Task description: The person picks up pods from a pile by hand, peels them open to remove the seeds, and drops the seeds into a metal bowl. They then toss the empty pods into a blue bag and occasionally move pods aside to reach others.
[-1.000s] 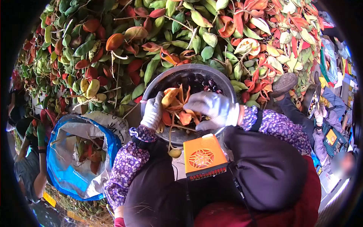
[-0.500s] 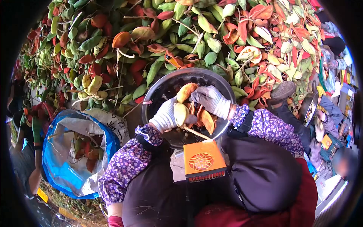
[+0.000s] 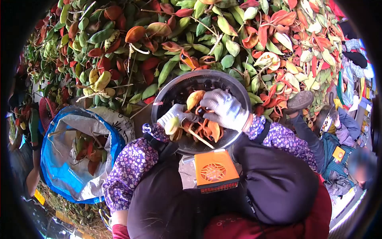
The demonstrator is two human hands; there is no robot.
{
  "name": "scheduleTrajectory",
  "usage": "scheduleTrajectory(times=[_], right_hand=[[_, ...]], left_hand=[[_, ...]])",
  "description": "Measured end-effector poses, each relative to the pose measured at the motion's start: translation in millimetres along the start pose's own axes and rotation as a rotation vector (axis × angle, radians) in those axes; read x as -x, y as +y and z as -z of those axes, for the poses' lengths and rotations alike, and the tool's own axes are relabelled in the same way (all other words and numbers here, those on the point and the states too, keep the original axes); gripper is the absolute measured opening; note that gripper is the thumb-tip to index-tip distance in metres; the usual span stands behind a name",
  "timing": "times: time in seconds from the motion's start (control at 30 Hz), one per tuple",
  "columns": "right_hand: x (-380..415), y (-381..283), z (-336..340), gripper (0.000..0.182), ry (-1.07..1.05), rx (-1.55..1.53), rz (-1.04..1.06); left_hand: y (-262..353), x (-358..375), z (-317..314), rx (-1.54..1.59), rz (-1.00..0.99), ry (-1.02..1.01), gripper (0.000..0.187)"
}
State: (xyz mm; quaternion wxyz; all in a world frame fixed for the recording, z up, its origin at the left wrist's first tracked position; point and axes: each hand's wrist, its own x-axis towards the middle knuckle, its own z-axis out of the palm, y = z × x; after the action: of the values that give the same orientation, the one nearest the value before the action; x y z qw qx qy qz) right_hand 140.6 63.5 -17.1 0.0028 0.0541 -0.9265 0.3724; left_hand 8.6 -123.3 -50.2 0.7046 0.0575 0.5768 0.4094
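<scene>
Over a dark metal basin (image 3: 235,81) on my lap, both my hands wear striped white gloves with grey fingertips. My left hand (image 3: 178,115) is closed around a cluster of seed pods; its pale stem (image 3: 202,137) points down to the right. In that cluster are a pale green pod (image 3: 172,125), a yellow-orange pod (image 3: 195,99) and a split orange pod (image 3: 212,130). My right hand (image 3: 227,108) curls its fingers against the cluster's upper part, gripping a pod whose seeds are partly hidden by the fingers. Dark round seeds (image 3: 207,83) lie in the basin.
A large heap of green and red pods (image 3: 167,44) rises behind the basin. To the left stands a blue-and-white sack (image 3: 59,167) with pods inside. An orange box (image 3: 216,167) sits between my knees. Other people (image 3: 338,147) work at the right and left edges.
My right hand has turned and spread over the cluster, now showing its back. My left hand and the pods have tilted lower, with the pale green pod shifted left.
</scene>
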Motion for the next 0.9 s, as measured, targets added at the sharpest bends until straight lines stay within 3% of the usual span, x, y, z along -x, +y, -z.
scheduleTrajectory(times=[0.07,0.17,0.2,0.3,0.37,0.4,0.43,0.47,0.57,0.63,0.73,0.9], right_hand=[[3,-4,-7,0.041,-0.141,0.038,-0.105],[0,-4,-16,0.050,-0.350,0.001,-0.244],[-2,-8,-18,0.055,-0.441,0.040,-0.301],[-6,-16,-17,0.057,-0.444,0.038,-0.382],[-9,-7,-23,0.059,-0.441,0.078,-0.341],[-10,-6,-21,0.061,-0.469,0.047,-0.335],[-11,-5,-19,0.063,-0.497,0.018,-0.328],[-9,-6,-16,0.063,-0.525,-0.027,-0.338],[-5,-9,-20,0.061,-0.486,0.047,-0.316],[-3,-11,-23,0.057,-0.456,0.044,-0.381],[3,-7,-27,0.059,-0.175,-0.025,-0.383],[-1,-8,-23,0.053,-0.201,-0.129,-0.620]], left_hand=[[-4,-3,-3,-0.061,-0.030,0.082,0.031],[-28,-19,-1,-0.181,-0.030,0.171,0.018],[-31,-15,-2,-0.196,-0.268,0.181,0.015],[-17,0,-19,-0.322,-0.340,0.344,0.012],[-28,-23,-10,-0.091,-0.020,0.243,0.009],[-33,-25,-8,-0.135,0.006,0.253,0.008],[-40,-20,-1,-0.182,-0.153,0.167,0.009],[-50,-27,-2,-0.185,-0.155,0.237,0.009],[-68,-41,-4,-0.198,-0.117,0.357,0.013],[-50,-35,-4,-0.174,-0.109,0.331,0.032],[-55,-34,1,-0.012,-0.106,0.358,0.031],[-36,-31,-1,-0.054,-0.052,0.505,0.029]])
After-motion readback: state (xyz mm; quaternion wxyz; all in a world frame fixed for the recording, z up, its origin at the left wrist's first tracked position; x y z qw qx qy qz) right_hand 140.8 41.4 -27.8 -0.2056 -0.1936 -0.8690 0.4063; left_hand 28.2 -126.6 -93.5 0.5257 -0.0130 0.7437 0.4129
